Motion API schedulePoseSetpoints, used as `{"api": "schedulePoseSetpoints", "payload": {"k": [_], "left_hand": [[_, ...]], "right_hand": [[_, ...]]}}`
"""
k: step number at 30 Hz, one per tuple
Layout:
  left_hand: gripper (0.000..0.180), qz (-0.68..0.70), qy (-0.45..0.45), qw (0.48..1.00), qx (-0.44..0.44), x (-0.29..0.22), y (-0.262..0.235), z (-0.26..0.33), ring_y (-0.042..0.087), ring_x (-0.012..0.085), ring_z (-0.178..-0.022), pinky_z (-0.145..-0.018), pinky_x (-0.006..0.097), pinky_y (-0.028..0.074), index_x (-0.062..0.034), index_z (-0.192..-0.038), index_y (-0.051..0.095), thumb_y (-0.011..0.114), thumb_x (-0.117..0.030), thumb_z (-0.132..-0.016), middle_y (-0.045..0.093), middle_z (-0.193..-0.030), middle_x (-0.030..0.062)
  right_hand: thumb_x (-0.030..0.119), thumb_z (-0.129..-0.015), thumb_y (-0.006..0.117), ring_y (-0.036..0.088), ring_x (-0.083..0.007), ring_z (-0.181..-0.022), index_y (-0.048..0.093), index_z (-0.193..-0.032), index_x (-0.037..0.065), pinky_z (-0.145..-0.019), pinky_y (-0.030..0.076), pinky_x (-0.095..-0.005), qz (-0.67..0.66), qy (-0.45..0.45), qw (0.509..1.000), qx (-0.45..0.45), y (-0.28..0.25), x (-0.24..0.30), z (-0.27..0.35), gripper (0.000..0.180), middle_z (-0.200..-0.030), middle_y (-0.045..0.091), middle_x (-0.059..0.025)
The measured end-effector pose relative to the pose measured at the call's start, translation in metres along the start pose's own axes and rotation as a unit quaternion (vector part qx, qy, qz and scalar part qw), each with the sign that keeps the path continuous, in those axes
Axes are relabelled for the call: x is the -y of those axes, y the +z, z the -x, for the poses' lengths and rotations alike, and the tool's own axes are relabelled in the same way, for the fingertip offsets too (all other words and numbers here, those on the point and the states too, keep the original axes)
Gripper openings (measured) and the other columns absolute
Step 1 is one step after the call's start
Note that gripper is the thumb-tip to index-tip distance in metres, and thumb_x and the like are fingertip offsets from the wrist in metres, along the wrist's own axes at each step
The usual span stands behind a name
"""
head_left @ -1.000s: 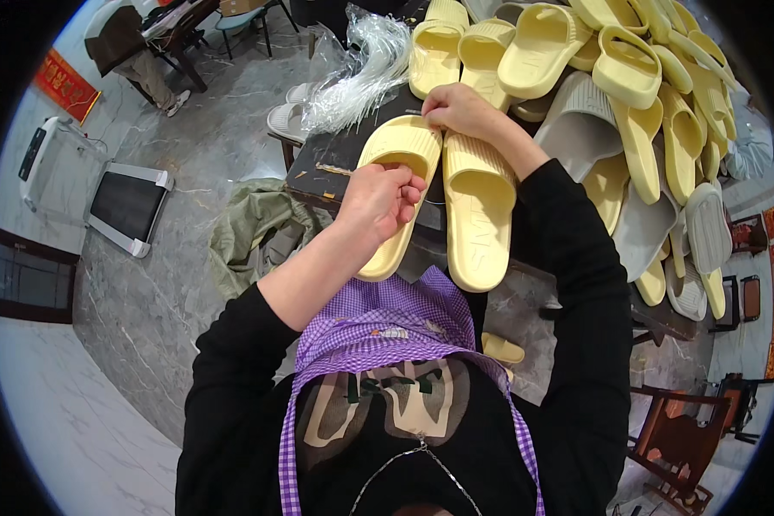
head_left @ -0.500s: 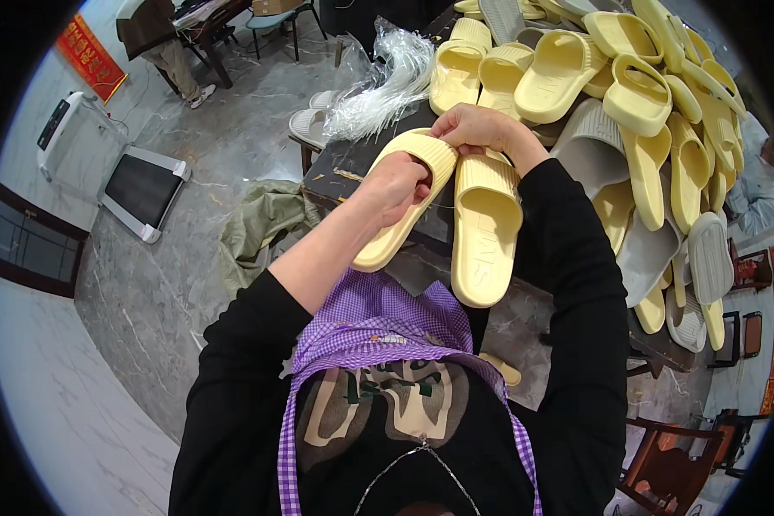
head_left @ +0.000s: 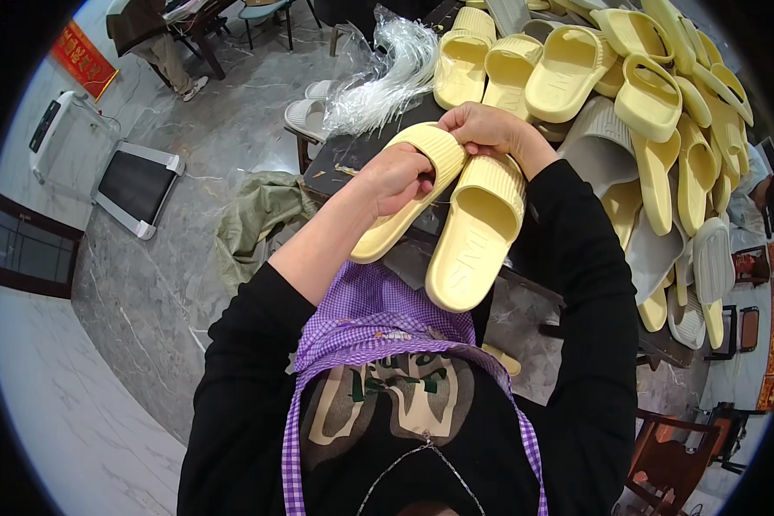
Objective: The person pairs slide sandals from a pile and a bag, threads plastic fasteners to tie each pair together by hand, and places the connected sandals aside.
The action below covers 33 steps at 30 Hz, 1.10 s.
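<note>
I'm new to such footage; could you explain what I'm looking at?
There is no robot here: a person works with two bare hands. A wide fisheye camera on their head looks down, so straight edges bend near the rim. The left hand grips a pale yellow slipper with a ribbed strap, its fingers in the foot opening. The right hand is at the toe end, beside a matching pale yellow slipper; what exactly it pinches is too small to tell. On the dark table lie a heap of yellow and grey slippers and a bundle of clear, stringy plastic.
</note>
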<state>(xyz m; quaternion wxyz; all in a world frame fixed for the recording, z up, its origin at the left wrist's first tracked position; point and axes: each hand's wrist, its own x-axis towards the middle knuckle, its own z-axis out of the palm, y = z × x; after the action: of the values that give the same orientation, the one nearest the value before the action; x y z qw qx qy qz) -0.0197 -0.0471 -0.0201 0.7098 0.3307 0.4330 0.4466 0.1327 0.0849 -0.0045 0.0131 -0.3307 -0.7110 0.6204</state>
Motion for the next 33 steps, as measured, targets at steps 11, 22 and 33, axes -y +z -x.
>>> {"api": "schedulePoseSetpoints", "payload": {"k": [11,22,33], "left_hand": [[0.024,-0.002,0.028,1.000,0.011,-0.001,0.006,0.001,0.042,0.0074,-0.055,-0.049,0.021,0.036,-0.0020,-0.100,0.056,0.036,0.000,-0.088,0.056,-0.081,0.0039],[0.021,0.056,0.028,0.998,-0.030,0.008,0.001,-0.002,0.044,0.0093,-0.057,-0.051,0.022,0.037,0.0005,-0.099,0.055,0.040,0.001,-0.085,0.056,-0.083,0.0056],[0.024,-0.481,0.366,0.790,-0.103,-0.055,0.004,0.004,0.056,0.0093,-0.071,-0.062,0.024,0.046,0.0025,-0.096,0.063,0.059,-0.013,-0.079,0.064,-0.084,0.0074]], "right_hand": [[0.008,-0.081,0.058,0.039,0.0011,-0.040,0.064,-0.098,0.006,-0.035,0.030,-0.0139,0.054,0.028,0.998,0.019,0.002,0.009,0.002,0.018,-0.059,0.053,0.0076],[0.009,-0.082,0.054,0.045,-0.0031,-0.047,0.062,-0.092,0.004,-0.040,0.035,-0.0188,0.169,-0.009,0.985,-0.023,0.006,0.014,0.006,0.013,-0.062,0.054,0.0038],[0.006,-0.085,0.050,0.049,-0.0071,-0.058,0.057,-0.086,0.001,-0.053,0.042,-0.0219,0.228,-0.142,0.897,-0.352,0.030,0.001,0.037,0.009,-0.065,0.055,-0.0011]]}}
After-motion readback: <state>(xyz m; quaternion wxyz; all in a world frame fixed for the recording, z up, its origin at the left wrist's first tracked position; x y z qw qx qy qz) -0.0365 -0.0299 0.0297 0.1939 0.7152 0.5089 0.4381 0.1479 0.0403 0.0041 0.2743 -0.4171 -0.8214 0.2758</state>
